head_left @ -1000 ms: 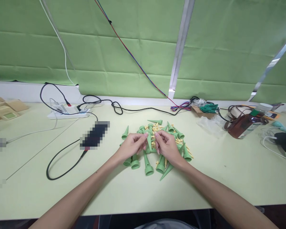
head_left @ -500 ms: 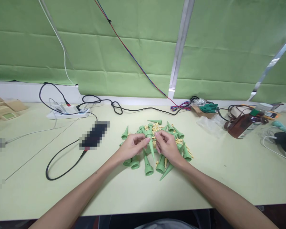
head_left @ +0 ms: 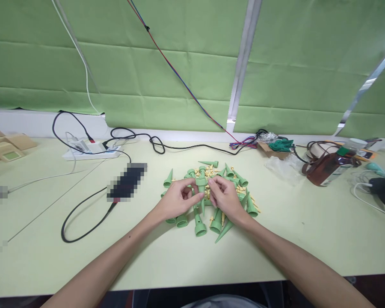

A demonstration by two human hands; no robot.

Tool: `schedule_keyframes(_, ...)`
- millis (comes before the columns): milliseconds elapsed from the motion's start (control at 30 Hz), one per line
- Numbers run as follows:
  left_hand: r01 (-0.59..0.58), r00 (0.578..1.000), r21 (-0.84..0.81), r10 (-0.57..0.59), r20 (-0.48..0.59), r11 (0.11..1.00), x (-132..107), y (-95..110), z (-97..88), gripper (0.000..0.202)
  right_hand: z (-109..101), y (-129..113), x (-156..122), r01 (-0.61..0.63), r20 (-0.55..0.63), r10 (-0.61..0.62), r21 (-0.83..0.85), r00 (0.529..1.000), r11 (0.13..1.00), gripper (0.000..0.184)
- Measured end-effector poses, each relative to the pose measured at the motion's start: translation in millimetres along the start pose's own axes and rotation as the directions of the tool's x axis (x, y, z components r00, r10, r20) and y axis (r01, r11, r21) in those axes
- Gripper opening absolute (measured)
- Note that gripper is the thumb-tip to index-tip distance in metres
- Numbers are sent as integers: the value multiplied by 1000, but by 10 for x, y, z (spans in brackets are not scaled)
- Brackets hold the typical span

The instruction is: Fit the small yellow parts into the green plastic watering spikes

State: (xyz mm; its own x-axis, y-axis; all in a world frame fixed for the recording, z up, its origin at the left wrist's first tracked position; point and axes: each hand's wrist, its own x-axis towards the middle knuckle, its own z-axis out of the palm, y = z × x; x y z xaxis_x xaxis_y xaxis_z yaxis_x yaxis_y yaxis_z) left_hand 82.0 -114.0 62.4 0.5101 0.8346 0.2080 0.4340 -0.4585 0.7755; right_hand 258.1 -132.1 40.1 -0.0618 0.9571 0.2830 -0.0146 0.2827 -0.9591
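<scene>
My left hand is closed on a green plastic watering spike by its wide collar, with the pointed end hanging down. Close against the collar's right side, my right hand has thumb and fingers pinched together. Whatever small piece lies between those fingertips is too small and covered to make out. Under and around both hands spreads a pile of more green spikes, mixed with small yellow plastic valve pieces. Part of the pile is hidden behind my hands.
A blurred-out dark device with a black cable lies on the left of the table. Behind it sits a power strip. To the right are a plastic bag, a small cardboard box and a brown bottle.
The held spike has turned more upright, its tip swinging slightly left. My left fingers have shifted around its collar. My right hand has barely moved.
</scene>
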Motion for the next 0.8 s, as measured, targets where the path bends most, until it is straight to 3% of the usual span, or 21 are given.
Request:
schedule_keyframes(333,-166,982,55,170,-80,985,-7,52,14,7,-2,32,-7,-2,23,2,-5,1000,1000,38)
schedule_keyframes(800,-261,958,117,272,-91,958,-32,57,24,24,-11,54,-11,-14,46,13,32,999,999,35)
